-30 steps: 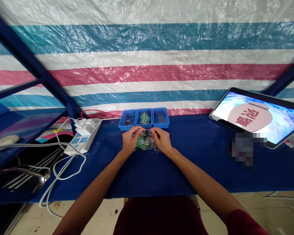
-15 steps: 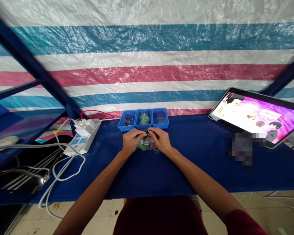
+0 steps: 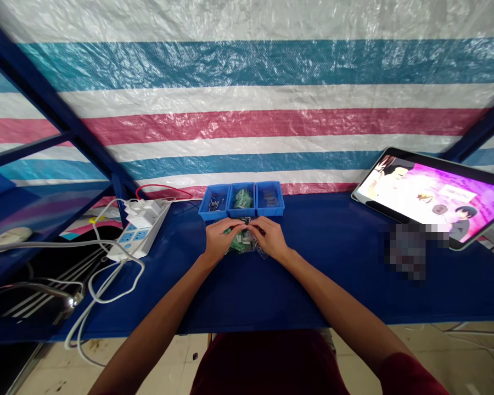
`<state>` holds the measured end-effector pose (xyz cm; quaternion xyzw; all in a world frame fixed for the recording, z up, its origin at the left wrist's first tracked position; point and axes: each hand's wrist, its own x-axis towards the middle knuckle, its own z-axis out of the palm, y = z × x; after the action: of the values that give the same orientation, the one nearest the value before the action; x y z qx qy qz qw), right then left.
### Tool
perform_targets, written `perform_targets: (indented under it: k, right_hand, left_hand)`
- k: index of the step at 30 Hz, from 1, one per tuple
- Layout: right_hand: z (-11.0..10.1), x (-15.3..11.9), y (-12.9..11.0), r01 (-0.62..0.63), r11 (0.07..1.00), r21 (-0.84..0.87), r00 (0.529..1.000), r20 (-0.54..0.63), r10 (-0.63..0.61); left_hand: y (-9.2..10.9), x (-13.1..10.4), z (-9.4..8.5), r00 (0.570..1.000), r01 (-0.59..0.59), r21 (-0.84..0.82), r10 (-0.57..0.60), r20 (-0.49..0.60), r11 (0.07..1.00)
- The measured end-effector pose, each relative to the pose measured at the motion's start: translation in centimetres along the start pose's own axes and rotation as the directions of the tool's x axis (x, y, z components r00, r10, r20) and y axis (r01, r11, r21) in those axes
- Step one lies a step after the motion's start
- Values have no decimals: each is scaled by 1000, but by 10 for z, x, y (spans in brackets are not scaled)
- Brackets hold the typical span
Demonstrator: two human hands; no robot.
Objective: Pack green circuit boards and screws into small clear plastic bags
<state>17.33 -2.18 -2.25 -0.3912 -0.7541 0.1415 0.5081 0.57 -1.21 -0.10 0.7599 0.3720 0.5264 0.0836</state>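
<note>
My left hand (image 3: 221,237) and my right hand (image 3: 270,236) meet fingertip to fingertip over the blue table (image 3: 247,296). Each is closed in a pinch, and what lies between the fingertips is too small to name. Under and between them is a pile of green and clear small pieces (image 3: 243,243). Just beyond stand three joined blue bins: the left bin (image 3: 206,212) holds thin metallic pieces, the middle bin (image 3: 241,212) green pieces, the right bin (image 3: 270,212) small clear pieces.
A white power strip (image 3: 127,251) with plugs and looping white cables (image 3: 93,296) lies at the left. At the right a tablet (image 3: 436,197) leans, its screen lit, with a pixelated patch before it. Blue frame bars and a striped sheet (image 3: 247,123) stand behind.
The fingertips of my right hand have shifted slightly left, closer to those of my left hand. The bins have not moved.
</note>
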Motion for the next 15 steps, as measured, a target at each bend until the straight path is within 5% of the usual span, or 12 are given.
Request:
perform_targets:
  k: [15]
  right_hand:
    - [2,2,3,-36,999,-19,996,-77,35]
  left_hand:
    - [-8,-1,2,989,-140,77,135,64,987]
